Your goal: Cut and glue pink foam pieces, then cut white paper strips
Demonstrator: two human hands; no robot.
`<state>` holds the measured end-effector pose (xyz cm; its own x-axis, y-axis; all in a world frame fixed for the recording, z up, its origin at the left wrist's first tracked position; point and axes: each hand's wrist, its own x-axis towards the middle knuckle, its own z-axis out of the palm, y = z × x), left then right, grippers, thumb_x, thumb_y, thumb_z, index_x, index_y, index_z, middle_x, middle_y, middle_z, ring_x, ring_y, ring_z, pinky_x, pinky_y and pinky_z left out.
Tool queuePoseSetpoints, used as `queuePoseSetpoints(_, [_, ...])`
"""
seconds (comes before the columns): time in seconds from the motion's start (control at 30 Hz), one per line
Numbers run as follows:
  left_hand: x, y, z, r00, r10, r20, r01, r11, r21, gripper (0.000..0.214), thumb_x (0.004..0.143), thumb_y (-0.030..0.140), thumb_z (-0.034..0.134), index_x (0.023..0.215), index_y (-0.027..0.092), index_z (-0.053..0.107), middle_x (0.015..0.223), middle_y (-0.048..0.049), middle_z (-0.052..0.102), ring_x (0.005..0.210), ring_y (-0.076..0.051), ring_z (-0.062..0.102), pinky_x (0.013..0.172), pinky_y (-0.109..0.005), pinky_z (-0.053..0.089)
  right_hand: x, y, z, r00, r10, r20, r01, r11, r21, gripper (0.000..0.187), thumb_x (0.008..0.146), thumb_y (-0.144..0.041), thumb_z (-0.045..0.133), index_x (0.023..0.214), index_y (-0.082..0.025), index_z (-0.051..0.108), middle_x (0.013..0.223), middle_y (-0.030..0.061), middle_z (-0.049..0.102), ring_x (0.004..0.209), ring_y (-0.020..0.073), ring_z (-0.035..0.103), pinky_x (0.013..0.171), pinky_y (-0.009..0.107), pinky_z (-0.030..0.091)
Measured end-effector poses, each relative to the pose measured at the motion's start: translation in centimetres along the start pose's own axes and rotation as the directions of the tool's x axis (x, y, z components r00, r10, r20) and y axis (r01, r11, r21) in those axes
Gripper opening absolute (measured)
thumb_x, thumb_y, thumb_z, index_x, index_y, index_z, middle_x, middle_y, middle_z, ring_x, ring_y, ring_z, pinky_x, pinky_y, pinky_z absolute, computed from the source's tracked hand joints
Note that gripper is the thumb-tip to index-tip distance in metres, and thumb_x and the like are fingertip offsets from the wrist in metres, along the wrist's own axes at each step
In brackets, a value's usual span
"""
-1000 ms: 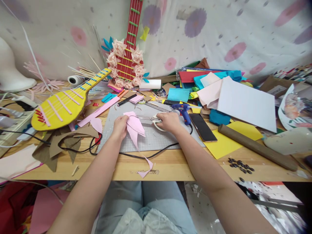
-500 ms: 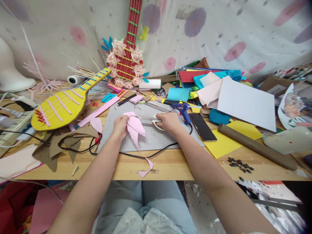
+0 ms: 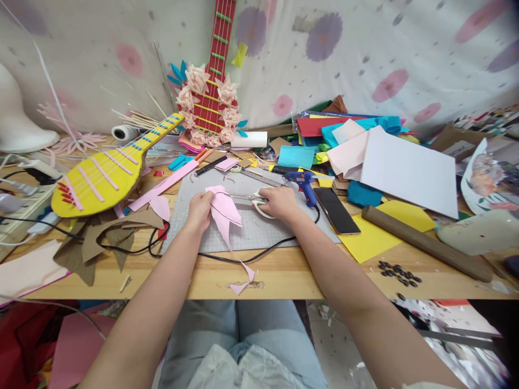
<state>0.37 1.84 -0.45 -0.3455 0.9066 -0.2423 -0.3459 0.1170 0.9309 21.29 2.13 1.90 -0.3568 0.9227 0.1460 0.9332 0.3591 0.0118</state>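
Observation:
Between the fingers of my left hand (image 3: 199,212) is a piece of pink paper (image 3: 227,209) with dark drawn lines, held over the grey cutting mat (image 3: 271,232). A narrow strip of it dangles toward the table's front edge. My right hand (image 3: 280,203) is closed round the white handles of a pair of scissors (image 3: 259,205). Their blades point left and reach the paper's upper edge. Beyond my right hand lies a blue glue gun (image 3: 305,183), its black cord curving across the front of the mat.
A yellow paper lute (image 3: 95,181) lies at left, and a red flowered one (image 3: 213,102) leans on the curtain. To the right are a phone (image 3: 337,210), a brown roll (image 3: 425,243), black beads (image 3: 399,273) and a white board (image 3: 409,170).

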Motion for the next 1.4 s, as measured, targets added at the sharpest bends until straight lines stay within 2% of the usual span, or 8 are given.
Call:
queuePoseSetpoints(0.6, [-0.1,0.4,0.1,1.0,-0.022,0.018,0.023,0.999,-0.04,0.012,0.052,0.016,0.057,0.054,0.015,0.045,0.046,0.0063,0.042,0.044,-0.007,0.04,0.043,-0.02,0.027,0.2,-0.1,0.3,1.0,0.011,-0.019,-0.011,1.0,-0.026,0.03,0.079,-0.046,0.045,0.086,-0.022,0.061,0.086,0.0063,0.067,0.078,0.0195,0.058,0.058,0.026,0.024])
queuePoseSetpoints(0.67, [-0.1,0.5,0.0,1.0,-0.007,0.016,0.008,0.999,-0.045,0.015,0.051,0.016,0.059,0.055,0.016,0.044,0.047,0.006,0.044,0.045,-0.007,0.042,0.044,-0.02,0.029,0.2,0.1,0.5,0.998,0.057,-0.004,-0.057,0.998,0.029,0.035,0.079,-0.051,0.042,0.086,-0.022,0.061,0.085,0.0065,0.067,0.077,0.0193,0.057,0.057,0.026,0.025])
queuePoseSetpoints(0.77, [0.0,0.7,-0.3,0.998,0.048,0.03,-0.047,0.999,-0.024,0.021,0.051,0.019,0.065,0.06,0.016,0.046,0.051,0.0052,0.048,0.046,-0.008,0.044,0.045,-0.02,0.032,0.1,1.0,0.6,0.992,0.115,0.054,-0.124,0.968,0.219,0.041,0.079,-0.057,0.039,0.085,-0.021,0.059,0.081,0.0041,0.065,0.071,0.0166,0.054,0.055,0.024,0.026])
queuePoseSetpoints(0.87, [0.2,1.0,-0.8,0.984,0.139,0.107,-0.138,0.99,-0.022,0.024,0.051,0.022,0.07,0.067,0.017,0.053,0.059,0.0034,0.053,0.05,-0.008,0.047,0.048,-0.019,0.033,-0.2,2.3,0.0,0.986,0.018,0.165,-0.092,0.887,0.453,0.046,0.075,-0.062,0.041,0.08,-0.019,0.056,0.077,0.001,0.061,0.067,0.0137,0.051,0.055,0.022,0.029])
queuePoseSetpoints(0.97, [0.3,1.3,-1.1,0.96,0.235,0.154,-0.231,0.972,-0.043,0.024,0.053,0.022,0.071,0.071,0.017,0.056,0.065,0.002,0.056,0.056,-0.008,0.049,0.053,-0.019,0.036,-0.6,3.2,-1.2,0.939,-0.184,0.289,-0.032,0.792,0.609,0.048,0.072,-0.064,0.044,0.076,-0.016,0.053,0.071,0.0,0.056,0.064,0.0119,0.049,0.055,0.022,0.033])
queuePoseSetpoints(1.07, [0.2,1.4,-1.0,0.949,0.268,0.168,-0.263,0.963,-0.053,0.021,0.054,0.02,0.071,0.069,0.016,0.057,0.065,0.0021,0.056,0.058,-0.008,0.049,0.055,-0.019,0.036,-0.8,3.3,-2.2,0.871,-0.3,0.39,-0.067,0.713,0.698,0.048,0.073,-0.063,0.044,0.074,-0.016,0.05,0.063,-0.0016,0.05,0.056,0.0097,0.046,0.053,0.022,0.035])
queuePoseSetpoints(1.17, [-0.1,1.3,-0.8,0.958,0.236,0.163,-0.229,0.971,-0.064,0.019,0.054,0.018,0.069,0.066,0.017,0.054,0.062,0.0027,0.054,0.056,-0.009,0.048,0.053,-0.019,0.035,-0.4,3.0,-2.8,0.816,-0.377,0.438,-0.089,0.667,0.74,0.049,0.074,-0.064,0.042,0.072,-0.016,0.048,0.059,-0.0025,0.048,0.052,0.0088,0.045,0.053,0.023,0.037])
queuePoseSetpoints(1.4, [-0.3,1.1,-0.4,0.98,0.124,0.153,-0.118,0.992,-0.051,0.021,0.053,0.02,0.064,0.06,0.018,0.045,0.051,0.0059,0.046,0.046,-0.007,0.041,0.045,-0.019,0.029,0.4,2.2,-3.8,0.671,-0.539,0.51,-0.073,0.636,0.768,0.054,0.078,-0.067,0.031,0.067,-0.017,0.05,0.06,-0.0008,0.053,0.05,0.0089,0.047,0.054,0.024,0.041])
